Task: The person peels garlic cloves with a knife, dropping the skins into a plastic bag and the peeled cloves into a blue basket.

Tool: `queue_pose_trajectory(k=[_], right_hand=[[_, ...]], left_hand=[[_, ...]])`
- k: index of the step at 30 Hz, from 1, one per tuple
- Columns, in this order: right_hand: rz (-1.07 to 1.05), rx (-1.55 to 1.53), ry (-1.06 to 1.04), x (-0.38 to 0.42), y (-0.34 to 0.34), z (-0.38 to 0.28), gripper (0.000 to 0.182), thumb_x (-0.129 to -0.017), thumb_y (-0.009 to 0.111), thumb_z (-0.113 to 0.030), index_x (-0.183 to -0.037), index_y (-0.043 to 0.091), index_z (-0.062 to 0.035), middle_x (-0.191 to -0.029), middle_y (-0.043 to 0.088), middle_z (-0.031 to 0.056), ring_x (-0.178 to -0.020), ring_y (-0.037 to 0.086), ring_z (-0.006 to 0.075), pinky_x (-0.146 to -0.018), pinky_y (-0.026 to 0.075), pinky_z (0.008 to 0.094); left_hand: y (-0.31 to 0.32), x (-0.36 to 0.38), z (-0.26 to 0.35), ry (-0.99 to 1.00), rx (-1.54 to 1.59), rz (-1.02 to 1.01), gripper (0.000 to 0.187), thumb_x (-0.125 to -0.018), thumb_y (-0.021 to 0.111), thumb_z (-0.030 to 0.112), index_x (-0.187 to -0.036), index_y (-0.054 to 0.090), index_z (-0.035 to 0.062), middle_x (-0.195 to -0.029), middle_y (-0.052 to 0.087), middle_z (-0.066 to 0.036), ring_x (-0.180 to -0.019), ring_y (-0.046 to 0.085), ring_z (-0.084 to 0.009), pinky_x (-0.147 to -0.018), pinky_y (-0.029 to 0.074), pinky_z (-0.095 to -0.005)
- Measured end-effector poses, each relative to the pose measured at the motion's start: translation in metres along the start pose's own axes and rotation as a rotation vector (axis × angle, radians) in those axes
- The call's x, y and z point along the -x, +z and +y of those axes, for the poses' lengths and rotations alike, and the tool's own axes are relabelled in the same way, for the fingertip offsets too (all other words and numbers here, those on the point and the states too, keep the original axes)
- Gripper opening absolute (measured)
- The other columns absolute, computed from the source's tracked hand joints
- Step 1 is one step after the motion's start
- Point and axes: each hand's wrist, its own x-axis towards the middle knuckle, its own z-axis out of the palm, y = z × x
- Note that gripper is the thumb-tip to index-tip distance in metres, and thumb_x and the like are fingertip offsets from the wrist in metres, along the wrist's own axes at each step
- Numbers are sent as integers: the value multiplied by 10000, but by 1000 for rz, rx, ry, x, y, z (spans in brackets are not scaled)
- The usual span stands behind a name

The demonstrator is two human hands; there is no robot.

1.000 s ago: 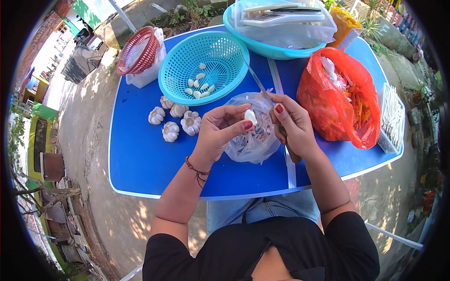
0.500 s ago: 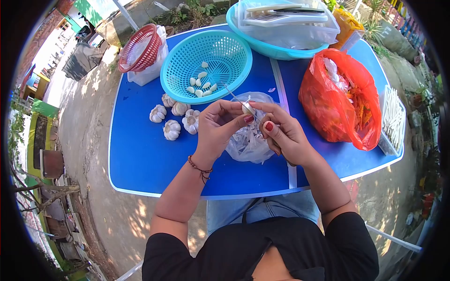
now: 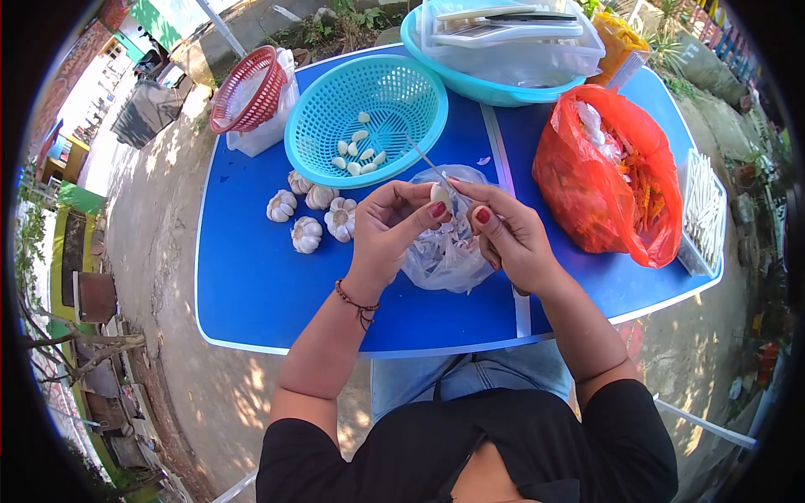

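My left hand [image 3: 392, 222] pinches a pale garlic clove [image 3: 440, 196] between thumb and fingers. A thin knife [image 3: 429, 163] is in my right hand [image 3: 513, 233], its blade pointing up and to the left beside the clove. Under both hands lies a clear plastic bag [image 3: 449, 261] with garlic skins in it. Several whole garlic bulbs [image 3: 307, 235] sit on the blue table [image 3: 268, 293] to the left. Beyond them, a turquoise basket [image 3: 293, 138] holds several peeled cloves [image 3: 353, 149].
At the right stands an open red plastic bag [image 3: 579, 205], with a container of white sticks [image 3: 703, 210] beside it. A red basket [image 3: 264, 94] is at the back left. Clear containers [image 3: 537, 60] rest in a blue basin [image 3: 478, 90] at the back.
The knife blade shows more of its length and has shifted slightly away from the clove. My right fingers have moved a little. The clove has turned slightly in my left fingers.
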Motion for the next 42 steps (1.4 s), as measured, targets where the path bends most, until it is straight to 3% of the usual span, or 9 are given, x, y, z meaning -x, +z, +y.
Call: queue_pose_trajectory(k=[4,8,24,35,42], right_hand=[[22,-81,-14,-2,-5,1,355,-986,448,-196,-1321,493,-86,-751,527,4,-478,378,22,-437,318,180],[-107,-204,26,1,-4,4,364,-984,453,-209,-1323,478,-80,-752,501,9,-472,395,21,-427,323,169],[-91,-237,40,-2,-2,9,355,-983,457,-247,-1292,507,-80,-756,492,16,-458,403,23,-414,320,163],[-12,-65,56,-1,1,7,335,-973,482,-217,-1280,527,-89,-713,511,-5,-495,411,24,-453,335,184],[84,129,-32,-2,-1,3,310,-963,496,-155,-1251,547,-54,-811,611,28,-564,466,42,-508,379,206]], left_hand=[[4,2,2,-20,-15,3,197,-829,690,72,-991,605,-2,-907,674,-108,-797,669,-155,-718,542,-254],[3,1,0,55,-22,2,228,-811,692,14,-1017,601,-23,-950,677,-113,-858,661,-136,-771,543,-255],[5,-2,-1,41,61,51,280,-828,677,27,-1084,576,-23,-1013,650,-119,-920,642,-151,-814,543,-276],[-1,-4,-1,-98,112,-3,311,-859,644,55,-1147,550,-14,-1040,643,-124,-916,654,-172,-789,548,-276],[0,-3,-3,-187,199,-47,309,-866,630,53,-1157,553,-19,-1024,651,-125,-880,664,-175,-751,551,-263]])
